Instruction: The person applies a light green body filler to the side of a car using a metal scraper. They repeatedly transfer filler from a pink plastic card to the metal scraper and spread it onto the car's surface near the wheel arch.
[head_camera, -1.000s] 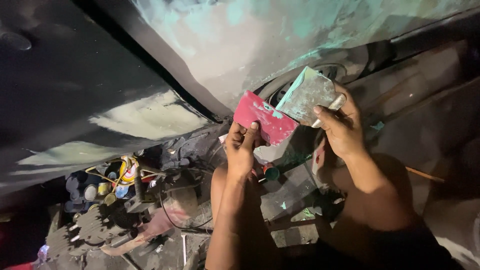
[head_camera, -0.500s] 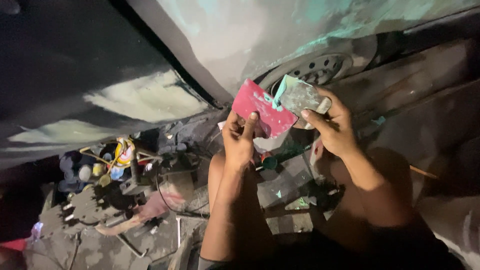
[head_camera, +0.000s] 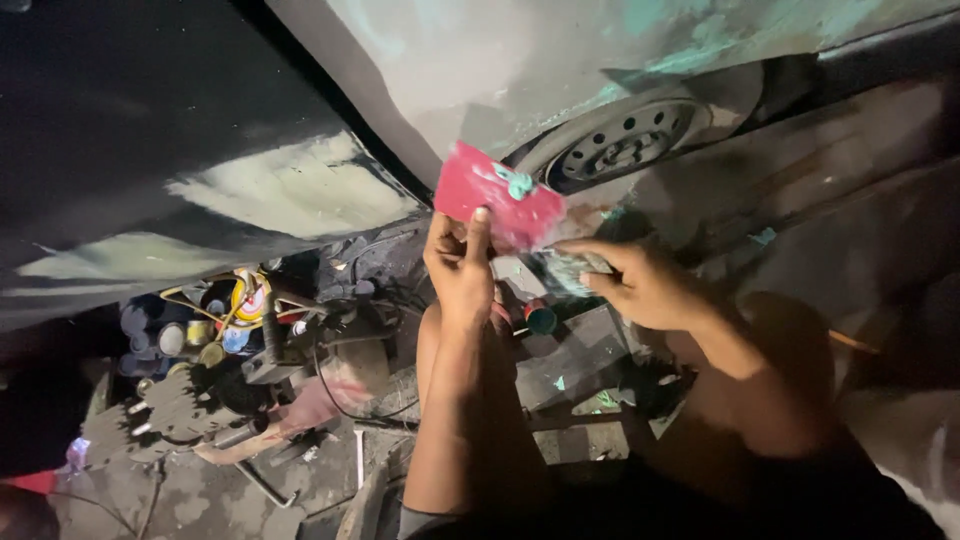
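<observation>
My left hand (head_camera: 462, 262) grips the lower edge of a flat red board (head_camera: 497, 196), thumb on its face, holding it up below the car body. A small blob of greenish filler (head_camera: 519, 182) sits on the board near its top. My right hand (head_camera: 640, 282) is just right of the board and lower, fingers closed on a thin spreader blade (head_camera: 566, 268) smeared with the same greenish paste. The blade is blurred. Both hands hover above my bare knees.
A car body panel (head_camera: 520, 60) with pale and teal filler patches fills the top, with a steel wheel (head_camera: 625, 145) beneath it. Cans, tins and tools (head_camera: 230, 315) clutter the ground at left. A small can (head_camera: 540, 318) lies between my hands.
My right hand has dropped with the spreader from above the board to below its right edge. A blob of filler now sits on the board. The left hand stayed about still.
</observation>
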